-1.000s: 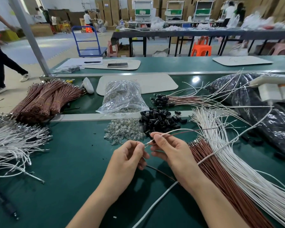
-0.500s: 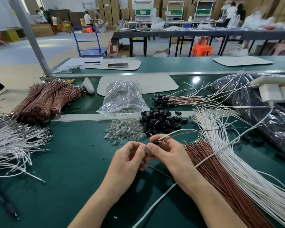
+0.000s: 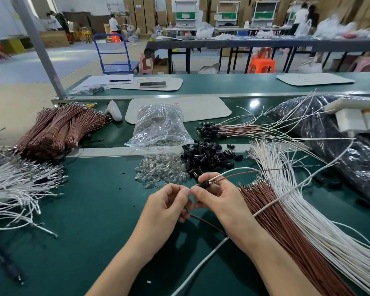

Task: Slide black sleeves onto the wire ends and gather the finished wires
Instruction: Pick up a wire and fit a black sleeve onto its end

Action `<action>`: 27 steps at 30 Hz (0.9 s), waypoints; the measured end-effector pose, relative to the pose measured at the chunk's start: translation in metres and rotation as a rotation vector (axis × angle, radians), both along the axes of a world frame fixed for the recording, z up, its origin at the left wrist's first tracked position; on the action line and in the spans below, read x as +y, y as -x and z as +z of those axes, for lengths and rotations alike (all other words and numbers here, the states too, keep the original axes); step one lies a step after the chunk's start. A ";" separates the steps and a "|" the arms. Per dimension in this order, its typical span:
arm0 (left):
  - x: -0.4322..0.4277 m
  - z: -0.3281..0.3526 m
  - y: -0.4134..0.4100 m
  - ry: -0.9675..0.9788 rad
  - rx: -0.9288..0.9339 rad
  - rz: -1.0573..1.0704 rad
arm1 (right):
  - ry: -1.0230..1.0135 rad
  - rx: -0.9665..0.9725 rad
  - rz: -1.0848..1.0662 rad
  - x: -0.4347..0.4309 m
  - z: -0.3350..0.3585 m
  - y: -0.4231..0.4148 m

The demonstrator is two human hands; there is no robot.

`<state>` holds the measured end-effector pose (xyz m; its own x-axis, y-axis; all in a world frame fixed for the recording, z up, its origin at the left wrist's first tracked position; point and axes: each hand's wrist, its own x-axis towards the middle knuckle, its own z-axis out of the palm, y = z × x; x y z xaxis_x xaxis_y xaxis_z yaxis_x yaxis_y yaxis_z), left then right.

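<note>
Pinching a black sleeve (image 3: 204,184) in the right hand (image 3: 218,197) above the near worktop (image 3: 94,221), white and brown wires threaded through. Left hand (image 3: 169,201) closed on the wire tips; best pulling steadily, straight.

The green desk (image 3: 90,221) carried a pile of black sleeves (image 3: 207,158), clear bulbs (image 3: 160,173), a plastic bag (image 3: 159,127), brown wires (image 3: 286,227), white wires (image 3: 320,210) and bundled brown wires (image 3: 58,129).
</note>
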<state>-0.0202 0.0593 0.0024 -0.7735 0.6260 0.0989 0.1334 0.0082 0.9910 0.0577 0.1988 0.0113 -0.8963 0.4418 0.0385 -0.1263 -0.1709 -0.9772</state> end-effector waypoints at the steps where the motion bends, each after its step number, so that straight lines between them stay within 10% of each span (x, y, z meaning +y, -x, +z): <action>1: 0.000 0.001 0.000 0.005 0.013 0.003 | 0.009 0.003 -0.002 0.000 0.000 0.000; 10: -0.029 -0.007 0.037 0.591 0.712 0.464 | 0.212 0.018 -0.010 0.006 -0.003 0.003; 23: -0.026 -0.006 0.037 0.805 0.785 0.511 | 0.346 0.015 -0.004 0.004 0.005 0.002; 27: -0.027 0.000 0.032 0.452 0.617 0.457 | 0.419 0.034 -0.006 0.004 0.006 0.002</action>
